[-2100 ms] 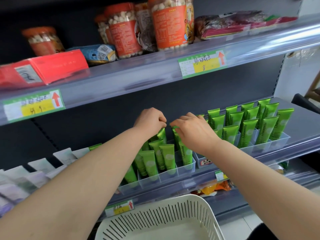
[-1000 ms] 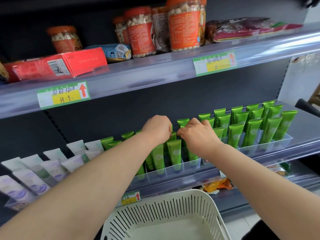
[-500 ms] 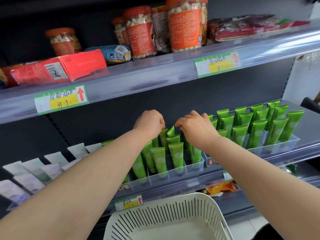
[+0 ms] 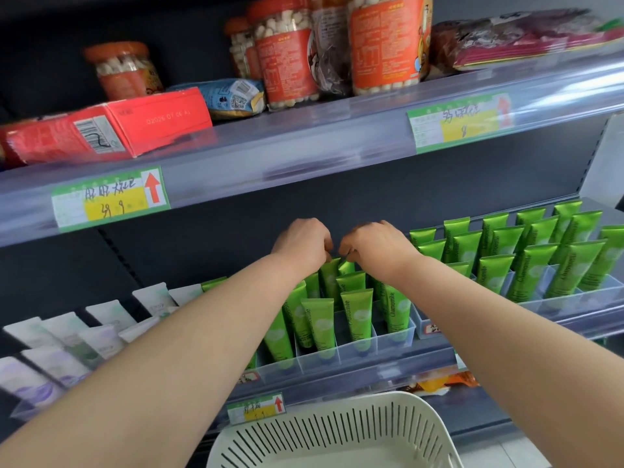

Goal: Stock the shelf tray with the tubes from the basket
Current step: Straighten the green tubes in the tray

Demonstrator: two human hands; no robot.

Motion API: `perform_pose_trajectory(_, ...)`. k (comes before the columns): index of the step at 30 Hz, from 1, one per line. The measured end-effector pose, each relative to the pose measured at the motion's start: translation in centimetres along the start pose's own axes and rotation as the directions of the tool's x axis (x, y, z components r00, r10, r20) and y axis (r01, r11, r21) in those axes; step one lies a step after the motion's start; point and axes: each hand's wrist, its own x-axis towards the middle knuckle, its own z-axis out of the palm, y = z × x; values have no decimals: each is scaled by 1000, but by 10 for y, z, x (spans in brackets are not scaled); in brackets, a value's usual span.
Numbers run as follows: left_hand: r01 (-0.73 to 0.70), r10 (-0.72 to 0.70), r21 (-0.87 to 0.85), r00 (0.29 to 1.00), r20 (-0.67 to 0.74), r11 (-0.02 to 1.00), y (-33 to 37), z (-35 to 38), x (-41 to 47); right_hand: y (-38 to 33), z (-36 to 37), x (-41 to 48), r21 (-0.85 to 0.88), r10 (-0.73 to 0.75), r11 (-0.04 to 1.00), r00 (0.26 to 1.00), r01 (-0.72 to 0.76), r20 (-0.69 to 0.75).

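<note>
Head view.

Item: green plastic squeeze tubes [image 4: 358, 315], printed "Chamomile", which stood cap-down and crimp-up in rows.

Location: clear plastic divided shelf tray [image 4: 337, 354], at the centre of the frame on the lower shelf. A second clear tray [image 4: 570, 300] at 3 o'clock held more of the same tubes.

Source: white slotted plastic basket [image 4: 324, 430] at 6 o'clock. No tube showed in the visible part of it.

Hands: left hand [image 4: 301, 245] and right hand [image 4: 380, 248] were knuckle to knuckle above the back row. The fingers of each were curled down round the flat crimped tops of the rear tubes, and the fingertips themselves were mostly hidden.

Handling, judged: light, with a soft, yielding wall and a glossy skin that is likely slippery. The crimped end is the stiffest part and the best place to pinch. Neighbouring tubes leaned, so a nudge could tip a row.

Surroundings: pale white tubes [image 4: 101, 332] at 8 o'clock, a red cardboard box [image 4: 135, 126] at 10 o'clock, and orange-labelled clear jars [image 4: 385, 42] at 12 o'clock.
</note>
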Motion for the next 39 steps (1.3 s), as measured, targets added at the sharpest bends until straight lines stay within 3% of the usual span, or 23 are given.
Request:
perform_pose_trajectory(8, 36, -36, 39, 999, 2, 999, -1, 9, 5, -1, -1, 0, -15, 68, 998, 998, -67, 2)
perform_pose_trajectory(16, 10, -8, 46, 999, -43, 999, -4, 15, 9, 5, 3, -4, 99, 82, 992, 996, -84, 16)
perform_pose_trajectory(22, -23, 26, 24, 991, -129, 999, 1, 16, 15, 12, 5, -10, 59, 67, 996, 998, -66, -15)
perform_pose_trajectory(27, -65, 69, 40, 992, -106, 997, 9, 22, 16, 21, 5, -19, 14, 82, 997, 996, -82, -34)
perform_pose_trajectory(39, -59, 50, -81, 992, -112, 995, -2, 4, 0, -2, -2, -31, 65, 73, 996, 992, -67, -104)
